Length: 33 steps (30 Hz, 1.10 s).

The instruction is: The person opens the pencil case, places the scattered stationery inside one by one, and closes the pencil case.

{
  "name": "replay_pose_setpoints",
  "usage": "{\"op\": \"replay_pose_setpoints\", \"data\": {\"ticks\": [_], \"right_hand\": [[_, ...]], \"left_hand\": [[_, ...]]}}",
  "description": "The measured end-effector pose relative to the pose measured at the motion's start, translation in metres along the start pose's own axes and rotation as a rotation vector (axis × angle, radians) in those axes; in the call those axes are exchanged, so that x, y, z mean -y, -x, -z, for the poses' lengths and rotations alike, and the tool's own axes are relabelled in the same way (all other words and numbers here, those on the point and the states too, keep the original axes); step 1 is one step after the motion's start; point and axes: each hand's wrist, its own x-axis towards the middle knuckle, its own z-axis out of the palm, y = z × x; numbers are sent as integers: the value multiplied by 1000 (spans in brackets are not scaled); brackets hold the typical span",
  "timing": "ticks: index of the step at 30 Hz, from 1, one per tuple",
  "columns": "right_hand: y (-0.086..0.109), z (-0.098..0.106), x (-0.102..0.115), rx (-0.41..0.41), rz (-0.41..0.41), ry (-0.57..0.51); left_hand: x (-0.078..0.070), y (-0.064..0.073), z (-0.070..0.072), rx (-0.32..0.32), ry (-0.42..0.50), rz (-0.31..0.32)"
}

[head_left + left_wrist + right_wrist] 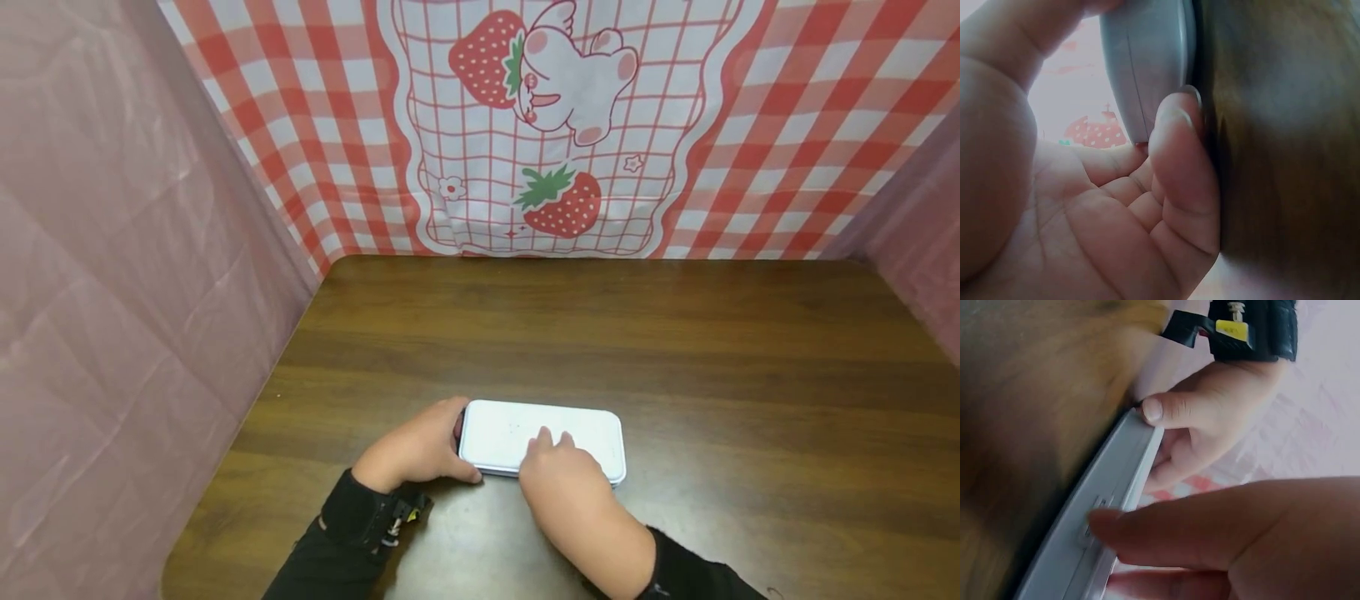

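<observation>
A flat white case (495, 433) with rounded corners lies on the wooden table, its lid down. Around its left end, my left hand (416, 446) grips it, thumb at the near corner. The left wrist view shows curled fingers against the case's pale end wall (1147, 56), where a thin seam runs along the side. My right hand (566, 492) holds the near long side, fingertips on the lid. In the right wrist view its thumb (1147, 536) presses at a small latch (1102, 502) on the front wall, partly covering it. The case's contents are hidden.
The brown wooden table (600, 333) reaches back to a red-and-white checked cloth (330, 117) printed with strawberries. A pink curtain (135, 275) hangs along the left side, another (915, 242) at the right. A wrist strap (367, 512) with a small fitting sits on the left sleeve.
</observation>
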Motion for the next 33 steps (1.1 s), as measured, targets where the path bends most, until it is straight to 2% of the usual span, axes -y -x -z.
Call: {"op": "replay_pose_setpoints", "data": {"ticks": [4,6,9,14,16,18,22,24,28,33], "right_hand": [[6,4,-13,64,16,-53],[11,3,-22,37,34,-84],[20,-2,-36,-44,52,-142],[33,-6,-60,-125,-26,-230],[38,-8,-67,-157,-46,-238],[41,-10,-73,-168,-46,-223],[45,-15,-80,-156,-24,-163],[44,-18,-82,-135,-4,-142],[39,-23,-86,-152,14,-134],[24,-25,-96,-184,-20,-150]], "left_hand": [[-1,-3,-3,1,15,-8],[-2,-4,-5,2,17,-11],[-4,-7,-5,6,14,-11],[-12,-3,-4,-5,9,10],[-19,4,-5,-35,-59,35],[-28,14,-7,-81,-195,33],[-41,32,-18,-186,-526,-47],[-44,35,-24,-213,-625,-97],[-43,29,-31,-248,-679,-143],[-41,6,-29,-336,-688,-184]]}}
